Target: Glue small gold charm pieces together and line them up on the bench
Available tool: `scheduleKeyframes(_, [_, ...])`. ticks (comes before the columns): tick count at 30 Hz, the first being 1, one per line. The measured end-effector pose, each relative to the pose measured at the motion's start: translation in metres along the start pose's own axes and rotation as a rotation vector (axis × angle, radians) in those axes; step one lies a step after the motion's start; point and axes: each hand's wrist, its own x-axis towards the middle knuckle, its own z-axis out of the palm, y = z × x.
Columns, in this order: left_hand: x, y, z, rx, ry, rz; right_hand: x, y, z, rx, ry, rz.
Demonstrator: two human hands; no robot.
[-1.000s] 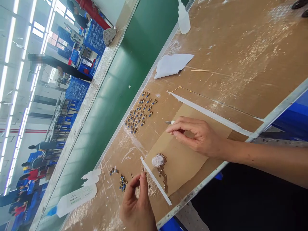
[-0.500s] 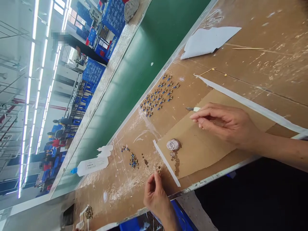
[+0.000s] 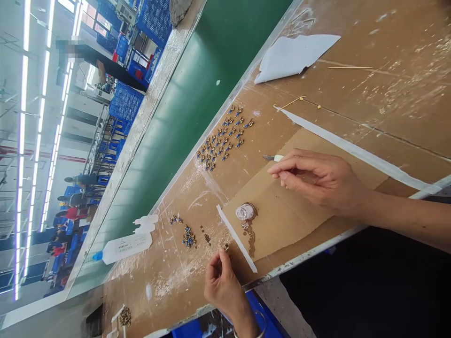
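Note:
My left hand [image 3: 225, 284] is low near the table's front edge, thumb and forefinger pinched on a small brass-coloured piece [image 3: 226, 246]. My right hand [image 3: 319, 180] hovers over a brown paper sheet [image 3: 282, 220], fingers closed in a pinch; what is between them is too small or hidden. A knife [image 3: 272, 158] with a short blade and pale handle shows just beyond those fingers; whether they grip it I cannot tell. Between the hands stands a small round pot [image 3: 245, 211] of pale stuff, a wet brown patch [image 3: 251, 237] beside it. Dark bits [image 3: 206, 236] lie left of my left hand.
Small blue-and-gold pieces [image 3: 221, 141] stand in rows; others form a heap [image 3: 189, 237]. A white bottle with blue cap [image 3: 125, 247], white paper [image 3: 296, 56], thin sticks [image 3: 350, 67] and tape strips [image 3: 237, 239] lie around. Other people work across the green surface [image 3: 197, 94].
The whole view has shifted, so the table and things appear slightly further left. Both hands keep nearly the same poses and places over the table.

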Motion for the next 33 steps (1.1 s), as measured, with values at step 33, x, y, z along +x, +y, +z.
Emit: scheduleKeyframes(33, [-0.084,0.019,0.099,-0.023,-0.171,0.061,0.002,-0.004,-0.002,-0.034,-0.001,0.019])
